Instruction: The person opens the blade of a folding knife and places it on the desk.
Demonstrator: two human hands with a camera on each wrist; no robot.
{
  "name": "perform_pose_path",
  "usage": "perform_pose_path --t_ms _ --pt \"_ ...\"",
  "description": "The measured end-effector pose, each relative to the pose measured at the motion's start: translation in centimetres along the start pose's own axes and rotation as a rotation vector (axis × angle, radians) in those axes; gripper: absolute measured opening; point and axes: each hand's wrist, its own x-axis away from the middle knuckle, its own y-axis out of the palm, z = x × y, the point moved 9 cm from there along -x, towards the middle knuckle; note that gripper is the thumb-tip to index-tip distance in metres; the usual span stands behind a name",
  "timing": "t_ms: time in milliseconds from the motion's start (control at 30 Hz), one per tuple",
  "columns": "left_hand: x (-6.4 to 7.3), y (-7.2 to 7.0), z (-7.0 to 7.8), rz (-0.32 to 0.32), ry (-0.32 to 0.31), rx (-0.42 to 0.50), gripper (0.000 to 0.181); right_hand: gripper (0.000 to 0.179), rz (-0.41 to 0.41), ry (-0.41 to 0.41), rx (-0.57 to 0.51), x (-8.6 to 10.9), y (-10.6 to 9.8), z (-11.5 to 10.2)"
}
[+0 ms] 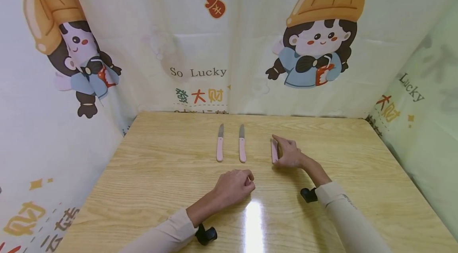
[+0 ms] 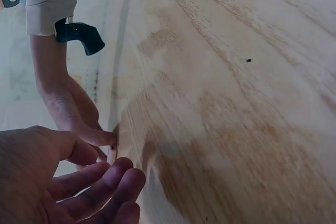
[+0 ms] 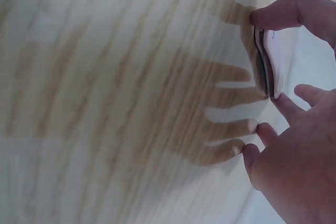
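In the head view, two knives with pink handles, the left knife and the middle knife, lie side by side with blades pointing to the far edge. To their right, my right hand pinches a folded pink folding knife end to end. The right wrist view gives a closer look at this folding knife, with thumb and a fingertip at its two ends and the other fingertips at the tabletop. Nearer to me, my left hand holds nothing, its fingers loosely curled.
Everything lies on a wooden table whose far edge meets a printed curtain. More curtain hangs along the left and right sides. Black wrist mounts sit under both sleeves. A bright reflection crosses the tabletop near the front.
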Motion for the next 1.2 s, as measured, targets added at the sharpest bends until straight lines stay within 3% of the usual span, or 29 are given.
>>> perform_pose_path --t_ms 300,467,633,867,1200 --pt "-0.1 0.3 -0.4 0.005 -0.029 0.045 0.016 0.107 0.065 -0.077 -0.076 0.9 0.1 -0.7" --pt "-0.1 0.2 -0.7 0.014 -0.056 0.137 0.019 0.107 0.077 -0.107 -0.106 1.6 0.5 -1.5" --pt "-0.4 0.1 -1.2 0.016 -0.066 0.284 0.021 0.105 0.078 -0.139 -0.151 2.3 0.9 -2.5" --pt "-0.9 0.8 -1.7 -0.021 -0.11 0.573 0.024 0.106 0.042 -0.163 -0.134 3.4 1.8 -3.7" --pt "-1.5 1.7 -2.0 -0.02 -0.196 0.861 0.037 0.105 -0.019 -0.235 -0.218 5.4 2.4 -7.1"
